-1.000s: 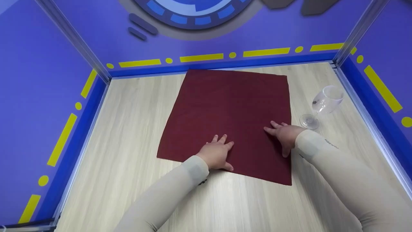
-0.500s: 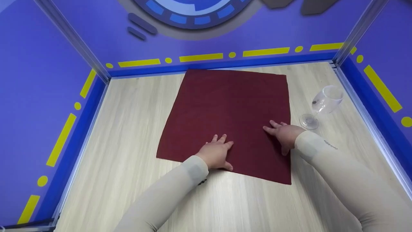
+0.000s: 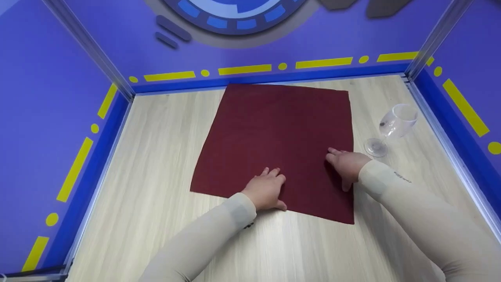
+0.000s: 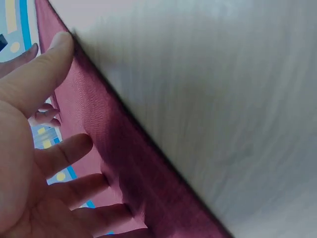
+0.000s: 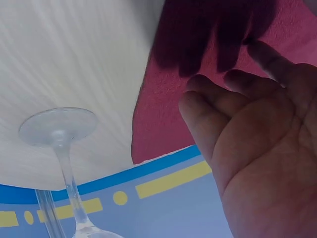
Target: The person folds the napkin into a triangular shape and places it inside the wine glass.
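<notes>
A dark red square cloth [image 3: 282, 125] lies spread flat on the table. Near its front edge my left hand [image 3: 264, 191] rests with fingers pointing away and slightly bent. In the left wrist view its fingertips [image 4: 84, 144] touch the cloth, and the thumb lies by the hem. Over the cloth's right side is my right hand [image 3: 347, 165], palm down. Its fingertips [image 5: 198, 104] are at the cloth, slightly bent; the right wrist view does not show clearly which ones touch. Neither hand grips anything. Just beyond the right hand stands a clear wine glass [image 3: 397, 122].
The pale wood-grain table [image 3: 164, 149] is enclosed by blue printed panels [image 3: 274, 47] at the back and sides, with metal corner posts. The wine glass's foot [image 3: 376, 147] stands close to the right wrist. The cloth's far edge nearly reaches the back panel.
My left hand has shifted slightly toward the front right, its fingers drawn in. The right fingers have drawn in slightly too. Cloth and glass look the same.
</notes>
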A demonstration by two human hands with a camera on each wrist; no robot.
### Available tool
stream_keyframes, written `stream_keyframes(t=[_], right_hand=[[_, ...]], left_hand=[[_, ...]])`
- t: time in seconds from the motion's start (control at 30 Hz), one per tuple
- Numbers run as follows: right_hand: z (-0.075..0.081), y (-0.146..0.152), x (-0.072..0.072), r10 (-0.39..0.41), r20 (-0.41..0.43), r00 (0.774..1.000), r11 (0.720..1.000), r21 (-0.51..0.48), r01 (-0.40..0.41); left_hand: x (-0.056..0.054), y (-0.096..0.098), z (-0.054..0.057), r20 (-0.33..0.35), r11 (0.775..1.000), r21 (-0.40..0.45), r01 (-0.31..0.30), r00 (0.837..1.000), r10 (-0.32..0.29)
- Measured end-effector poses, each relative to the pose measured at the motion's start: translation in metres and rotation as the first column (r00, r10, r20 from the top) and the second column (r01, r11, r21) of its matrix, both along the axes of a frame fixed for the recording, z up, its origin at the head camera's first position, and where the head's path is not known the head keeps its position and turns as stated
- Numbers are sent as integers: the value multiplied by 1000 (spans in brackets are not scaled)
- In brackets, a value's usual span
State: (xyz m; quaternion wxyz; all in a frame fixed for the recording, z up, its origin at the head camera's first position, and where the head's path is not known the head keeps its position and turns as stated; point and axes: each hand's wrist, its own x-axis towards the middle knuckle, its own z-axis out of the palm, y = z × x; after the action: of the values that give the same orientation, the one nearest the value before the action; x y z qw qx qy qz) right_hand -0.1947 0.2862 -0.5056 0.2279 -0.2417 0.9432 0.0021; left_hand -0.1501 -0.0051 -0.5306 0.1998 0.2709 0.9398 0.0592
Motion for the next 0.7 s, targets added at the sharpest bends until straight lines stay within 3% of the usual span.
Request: stream_keyframes(t=[0.27, 0.7], right_hand=[[-4, 1, 3, -2, -32, 999, 1000, -12, 2], [-8, 6, 0, 66, -129, 989, 997, -40, -72]], left_hand=[[-1, 1, -5, -1, 1000, 8, -17, 1000, 17], [-2, -1, -2, -22, 999, 16, 31, 999, -31]])
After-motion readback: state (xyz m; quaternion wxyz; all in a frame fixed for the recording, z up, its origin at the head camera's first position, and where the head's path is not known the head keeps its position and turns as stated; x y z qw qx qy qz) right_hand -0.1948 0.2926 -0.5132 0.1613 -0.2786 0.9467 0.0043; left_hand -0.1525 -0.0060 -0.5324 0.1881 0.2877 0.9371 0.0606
